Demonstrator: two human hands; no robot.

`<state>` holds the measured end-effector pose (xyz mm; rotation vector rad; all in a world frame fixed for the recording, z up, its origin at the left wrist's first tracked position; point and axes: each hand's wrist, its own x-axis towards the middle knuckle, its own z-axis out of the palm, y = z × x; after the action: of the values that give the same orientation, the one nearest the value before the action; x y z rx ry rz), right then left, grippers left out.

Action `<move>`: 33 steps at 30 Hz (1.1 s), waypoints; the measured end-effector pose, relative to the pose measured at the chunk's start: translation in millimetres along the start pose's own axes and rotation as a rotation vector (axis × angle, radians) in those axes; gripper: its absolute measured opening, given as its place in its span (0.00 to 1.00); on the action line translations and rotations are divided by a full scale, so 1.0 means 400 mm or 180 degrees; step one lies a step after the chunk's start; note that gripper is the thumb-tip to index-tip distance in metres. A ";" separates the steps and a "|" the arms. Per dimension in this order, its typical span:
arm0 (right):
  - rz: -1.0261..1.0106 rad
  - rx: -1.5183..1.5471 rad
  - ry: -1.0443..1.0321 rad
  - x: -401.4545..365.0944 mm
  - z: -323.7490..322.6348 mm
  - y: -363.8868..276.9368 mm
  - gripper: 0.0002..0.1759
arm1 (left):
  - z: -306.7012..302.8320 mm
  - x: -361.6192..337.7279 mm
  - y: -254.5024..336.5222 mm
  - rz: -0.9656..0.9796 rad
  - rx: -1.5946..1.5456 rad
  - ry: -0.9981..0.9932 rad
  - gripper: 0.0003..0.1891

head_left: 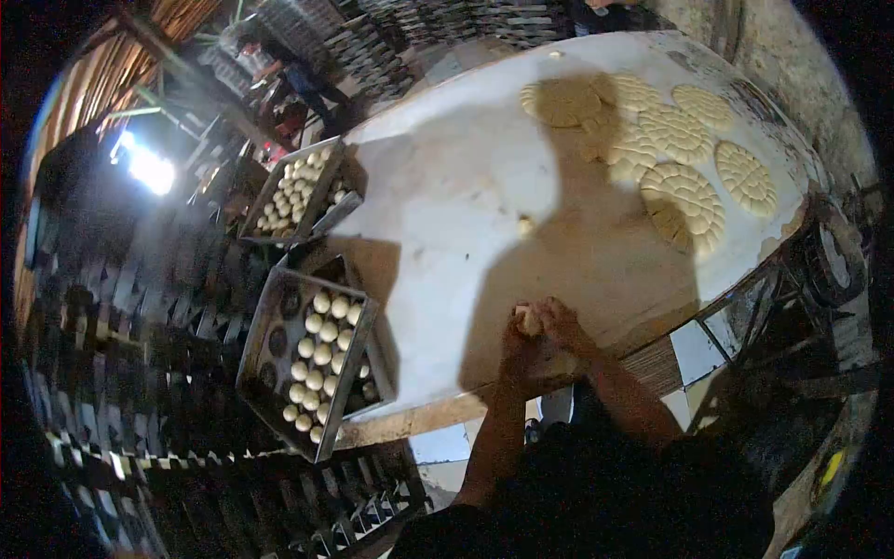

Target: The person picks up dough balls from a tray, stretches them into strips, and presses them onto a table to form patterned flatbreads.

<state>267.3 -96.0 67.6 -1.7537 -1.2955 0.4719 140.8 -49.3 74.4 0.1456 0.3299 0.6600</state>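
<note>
Near the front edge of the table, my hands are together just above its surface. A small pale piece of dough [530, 320] shows between them. My left hand [518, 337] curls round it from the left. From the right, my right hand [562, 322] closes against the same piece, its fingers bent; part of the dough is hidden by the fingers. Farther up the table lies a small dough lump [525, 225], apart from both hands.
Left are a near tray [312, 276] and a far tray [247, 224], each holding several dough balls. Several flat patterned dough rounds [683, 207] lie at the table's far right. My shadow falls across the table [419, 233]. Another person [300, 78] stands at the back left.
</note>
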 end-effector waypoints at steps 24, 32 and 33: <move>-0.0847 -0.1301 0.0323 0.207 -0.369 0.212 0.19 | 0.078 0.122 0.200 0.2133 0.8158 0.1056 0.25; -0.1004 -0.1331 -0.1390 0.048 -0.370 0.276 0.16 | 0.004 -0.070 0.015 0.2022 0.7886 0.0105 0.09; -0.0758 -0.1340 -0.1294 0.070 -0.416 0.312 0.16 | -0.043 -0.086 0.066 0.2130 0.8083 0.0165 0.10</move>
<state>470.1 -149.7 60.5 -1.8638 -1.9833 0.4559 94.3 -49.7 73.0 2.7425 1.0198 0.4823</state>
